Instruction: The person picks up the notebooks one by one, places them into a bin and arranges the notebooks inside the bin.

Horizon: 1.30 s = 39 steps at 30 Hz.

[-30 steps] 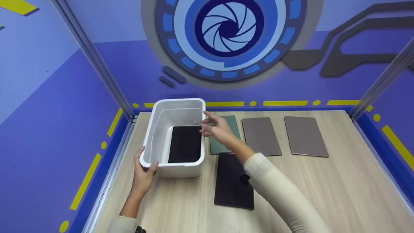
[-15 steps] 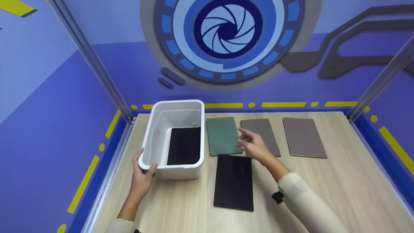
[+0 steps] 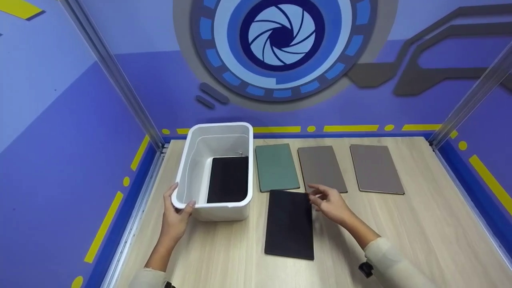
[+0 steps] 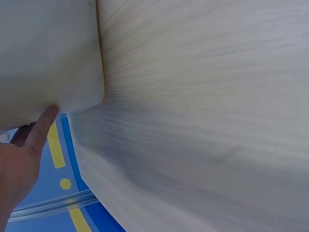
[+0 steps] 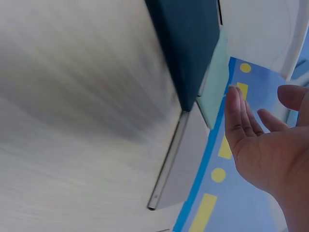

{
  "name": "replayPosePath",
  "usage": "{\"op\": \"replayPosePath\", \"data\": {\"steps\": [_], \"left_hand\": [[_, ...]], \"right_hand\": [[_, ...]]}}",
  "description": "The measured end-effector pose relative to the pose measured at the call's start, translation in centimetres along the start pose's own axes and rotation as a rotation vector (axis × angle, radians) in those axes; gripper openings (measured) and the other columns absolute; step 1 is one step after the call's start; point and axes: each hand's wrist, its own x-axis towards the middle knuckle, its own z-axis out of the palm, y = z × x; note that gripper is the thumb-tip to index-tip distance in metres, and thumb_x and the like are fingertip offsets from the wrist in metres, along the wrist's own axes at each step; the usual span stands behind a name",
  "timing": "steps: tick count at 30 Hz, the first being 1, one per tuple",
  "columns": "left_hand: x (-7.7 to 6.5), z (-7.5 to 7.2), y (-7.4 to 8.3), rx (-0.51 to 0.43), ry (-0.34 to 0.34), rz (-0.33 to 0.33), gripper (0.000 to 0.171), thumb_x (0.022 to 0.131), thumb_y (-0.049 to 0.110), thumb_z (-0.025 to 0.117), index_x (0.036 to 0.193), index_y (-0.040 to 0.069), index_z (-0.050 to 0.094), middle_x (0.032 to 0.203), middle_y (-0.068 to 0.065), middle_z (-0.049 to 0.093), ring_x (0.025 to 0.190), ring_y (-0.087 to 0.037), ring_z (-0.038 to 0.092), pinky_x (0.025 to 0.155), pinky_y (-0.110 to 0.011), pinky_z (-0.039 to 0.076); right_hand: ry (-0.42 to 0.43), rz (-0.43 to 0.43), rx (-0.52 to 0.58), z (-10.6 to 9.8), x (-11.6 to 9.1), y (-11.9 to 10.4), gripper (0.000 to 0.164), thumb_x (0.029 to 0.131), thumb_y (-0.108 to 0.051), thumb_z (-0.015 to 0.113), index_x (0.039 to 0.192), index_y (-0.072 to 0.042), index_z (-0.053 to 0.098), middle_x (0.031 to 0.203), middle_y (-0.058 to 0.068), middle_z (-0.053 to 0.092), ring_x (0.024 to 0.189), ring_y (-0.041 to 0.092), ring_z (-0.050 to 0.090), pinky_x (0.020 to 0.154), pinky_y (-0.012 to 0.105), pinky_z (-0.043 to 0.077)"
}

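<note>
My left hand (image 3: 175,218) grips the near left corner of a white plastic bin (image 3: 223,212), thumb over the rim and fingers along the outer wall. One black notebook (image 3: 228,180) lies flat on the bin's floor. To the bin's right, a second black notebook (image 3: 289,225) rests on the table. My right hand (image 3: 331,205) is at this notebook's far right corner, fingers loosely extended and holding nothing in the right wrist view. Whether the fingertips touch the cover cannot be told. Behind lie a green notebook (image 3: 277,167) and a grey-brown notebook (image 3: 323,168).
Another grey-brown notebook (image 3: 377,169) lies farther right in the back row. The wooden table (image 3: 432,240) meets blue-purple printed walls at the back and both sides. Metal rails (image 3: 154,164) run along the left edge and up the corners.
My right hand has moved from the bin's right rim, across the green notebook, to the far right corner of the black notebook on the table. My left hand stays on the bin.
</note>
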Motion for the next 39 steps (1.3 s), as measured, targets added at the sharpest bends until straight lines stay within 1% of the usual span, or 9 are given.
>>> {"op": "replayPosePath", "data": {"steps": [4,9,12,20,23,28,31,35,39], "left_hand": [[0.2,0.1,0.0,0.005,0.011,0.021,0.081,0.096,0.008,0.074,0.162,0.01,0.027,0.162,-0.022,0.041,0.14,-0.035,0.048,0.102,-0.01,0.042],[0.2,0.1,0.2,0.017,0.028,0.048,0.076,0.097,0.006,0.072,0.159,0.006,0.029,0.16,-0.025,0.043,0.139,-0.041,0.05,0.099,-0.01,0.043],[0.3,0.2,0.3,-0.01,0.029,0.052,0.074,0.098,0.006,0.07,0.16,0.006,0.028,0.16,-0.023,0.041,0.14,-0.037,0.048,0.102,-0.011,0.042],[0.2,0.1,0.2,-0.043,0.035,0.036,0.073,0.098,0.005,0.068,0.161,0.009,0.029,0.159,-0.018,0.041,0.135,-0.024,0.047,0.106,-0.017,0.043],[0.2,0.1,0.3,-0.026,0.029,0.039,0.072,0.098,0.005,0.068,0.16,0.009,0.031,0.156,-0.02,0.043,0.131,-0.025,0.048,0.103,-0.016,0.043],[0.2,0.1,0.2,-0.028,0.02,0.047,0.073,0.097,0.004,0.068,0.161,0.009,0.033,0.159,-0.02,0.041,0.134,-0.029,0.046,0.103,-0.015,0.04],[0.3,0.0,0.1,-0.039,0.01,0.04,0.074,0.097,0.005,0.068,0.162,0.011,0.032,0.159,-0.017,0.041,0.133,-0.022,0.046,0.104,-0.016,0.041],[0.4,0.0,0.1,-0.044,0.007,0.034,0.074,0.098,0.005,0.068,0.162,0.013,0.032,0.157,-0.016,0.043,0.127,-0.011,0.048,0.103,-0.017,0.043],[0.4,0.2,0.0,-0.073,0.023,0.048,0.073,0.097,0.002,0.067,0.161,0.01,0.032,0.157,-0.018,0.043,0.125,-0.009,0.05,0.103,-0.018,0.044]], "right_hand": [[-0.006,0.023,-0.061,0.3,-1.3,0.7,0.047,0.102,-0.014,0.069,0.146,0.003,0.061,0.121,0.021,0.072,0.107,0.029,0.072,0.078,0.033,0.062],[-0.03,0.041,-0.144,1.1,-2.5,1.4,0.056,0.098,-0.025,0.077,0.146,-0.001,0.061,0.131,0.021,0.07,0.117,0.034,0.07,0.088,0.038,0.06],[-0.023,0.069,-0.194,2.1,-3.0,1.4,0.058,0.094,-0.027,0.081,0.145,-0.004,0.063,0.133,0.02,0.068,0.117,0.033,0.07,0.09,0.042,0.06],[0.001,0.086,-0.416,4.4,-3.3,1.2,0.069,0.086,-0.032,0.09,0.142,0.0,0.065,0.116,0.016,0.068,0.093,0.021,0.064,0.087,0.046,0.056],[0.005,0.103,-0.443,4.8,-3.6,1.0,0.073,0.084,-0.031,0.091,0.143,0.0,0.064,0.123,0.02,0.067,0.096,0.025,0.066,0.09,0.049,0.057],[-0.017,0.145,-0.484,5.5,-4.1,0.6,0.082,0.081,-0.03,0.094,0.148,0.002,0.059,0.138,0.03,0.059,0.119,0.041,0.068,0.103,0.056,0.055],[-0.015,0.16,-0.532,6.4,-4.3,0.4,0.092,0.078,-0.033,0.096,0.152,0.003,0.054,0.144,0.034,0.053,0.129,0.048,0.063,0.107,0.059,0.053],[0.007,0.171,-0.61,7.4,-4.4,0.1,0.103,0.073,-0.037,0.099,0.155,0.002,0.05,0.145,0.037,0.049,0.129,0.051,0.06,0.105,0.06,0.053],[0.017,0.185,-0.64,7.7,-4.3,-0.4,0.107,0.071,-0.036,0.1,0.156,0.004,0.047,0.143,0.04,0.048,0.123,0.054,0.06,0.1,0.061,0.055]]}}
